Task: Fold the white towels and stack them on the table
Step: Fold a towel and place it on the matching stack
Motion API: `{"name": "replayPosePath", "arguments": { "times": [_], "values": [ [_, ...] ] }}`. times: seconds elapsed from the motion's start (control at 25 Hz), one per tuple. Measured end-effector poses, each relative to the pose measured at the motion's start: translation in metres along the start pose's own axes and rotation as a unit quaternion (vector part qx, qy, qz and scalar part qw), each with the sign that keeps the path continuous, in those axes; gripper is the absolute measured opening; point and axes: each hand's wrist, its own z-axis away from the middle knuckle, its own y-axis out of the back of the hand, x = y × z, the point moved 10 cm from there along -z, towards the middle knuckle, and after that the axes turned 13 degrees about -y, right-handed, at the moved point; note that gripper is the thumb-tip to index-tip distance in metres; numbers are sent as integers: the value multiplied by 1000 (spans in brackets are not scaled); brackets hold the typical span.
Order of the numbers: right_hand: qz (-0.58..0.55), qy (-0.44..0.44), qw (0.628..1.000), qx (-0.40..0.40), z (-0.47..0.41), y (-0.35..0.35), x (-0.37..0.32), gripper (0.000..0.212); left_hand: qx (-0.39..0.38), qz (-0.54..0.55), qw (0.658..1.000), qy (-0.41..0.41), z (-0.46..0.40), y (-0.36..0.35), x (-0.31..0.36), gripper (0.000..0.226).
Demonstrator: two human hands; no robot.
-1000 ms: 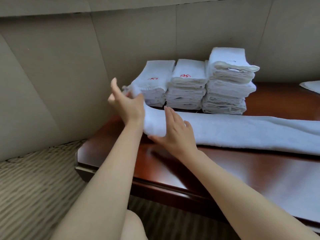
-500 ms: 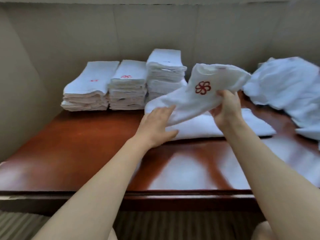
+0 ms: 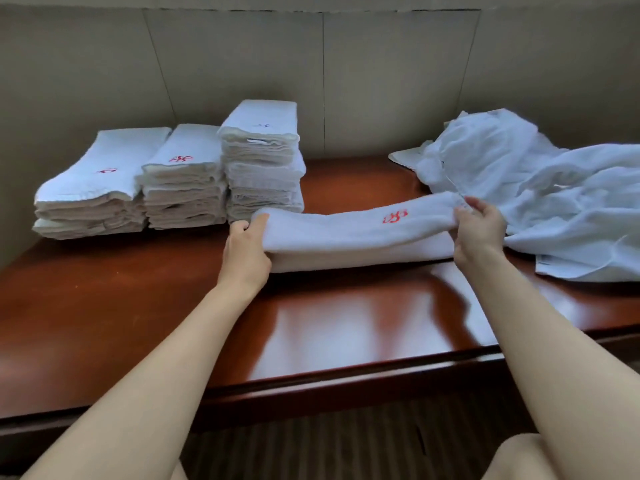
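A white towel (image 3: 349,233) with a red embroidered mark lies folded in a long strip across the middle of the dark wooden table (image 3: 173,323). My left hand (image 3: 246,252) grips its left end, thumb on top. My right hand (image 3: 479,230) pinches its right end. Three stacks of folded white towels stand at the back left: a low one (image 3: 100,188), a middle one (image 3: 183,181) and a taller one (image 3: 263,161) right behind the strip's left end.
A loose heap of unfolded white towels (image 3: 540,199) covers the table's right side, touching my right hand's far side. Beige wall panels (image 3: 242,71) close off the back. The table's front edge (image 3: 311,379) runs above striped carpet (image 3: 346,441).
The towel's upper layer, lifted in my right hand half a second ago, now lies flat on the lower layer. Both hands have moved out to the strip's ends.
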Motion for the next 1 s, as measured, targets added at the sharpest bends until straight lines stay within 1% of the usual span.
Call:
{"name": "replayPosePath", "arguments": {
  "times": [0.04,0.08,0.16,0.24,0.28,0.32,0.36,0.4,0.44,0.48,0.52,0.56,0.6,0.64,0.68,0.72,0.76,0.8,0.84,0.88,0.92,1.0],
  "values": [
    [13,23,999,23,-1,5,-6,27,22,3,1000,-5,1,3,0,71],
    [51,43,997,50,-3,13,-9,29,17,-5,1000,-9,3,1,1,71],
    [182,60,976,107,-4,27,-4,37,-54,-48,997,-12,3,-15,0,68],
    [329,105,932,106,-1,22,-1,44,-118,-60,991,-5,1,-23,-1,65],
    [386,128,908,101,3,16,-2,45,-134,-33,990,5,-1,-22,-2,64],
    [432,146,884,104,4,12,-3,45,-156,22,987,20,-3,-23,-4,65],
    [472,160,860,112,7,9,-7,44,-183,108,976,39,-2,-25,-5,69],
    [504,174,839,114,8,5,-8,42,-199,209,955,71,1,-28,-5,74],
    [539,185,815,107,11,-1,-7,39,-200,296,928,105,6,-32,-6,76],
    [582,191,784,99,14,-8,-3,37,-177,341,915,125,8,-35,-8,70],
    [623,188,754,90,19,-15,0,36,-120,337,924,132,5,-34,-13,61],
    [650,180,734,84,24,-19,1,36,-46,304,942,135,4,-27,-18,51],
    [652,174,734,75,34,-24,-1,37,23,287,948,134,4,-19,-18,46],
    [631,181,753,55,46,-32,-5,38,71,296,944,126,3,-5,-12,48],
    [584,197,787,23,61,-42,-11,38,103,323,934,110,-2,13,1,51],
    [513,204,834,-27,75,-51,-16,39,123,350,925,85,-11,33,15,53],
    [422,183,883,-92,89,-61,-22,41,131,363,921,53,-22,59,30,54],
    [324,139,922,-160,100,-70,-26,46,131,362,922,21,-34,86,48,55],
    [235,90,942,-222,113,-84,-33,52,130,350,928,-14,-46,118,65,56],
    [178,53,947,-261,123,-98,-42,58,124,334,933,-48,-59,147,83,58],
    [165,44,945,-278,131,-113,-54,65,115,326,936,-71,-69,172,96,60],
    [189,79,934,-293,151,-150,-83,77,78,341,933,-81,-84,211,111,65]
  ]
}}
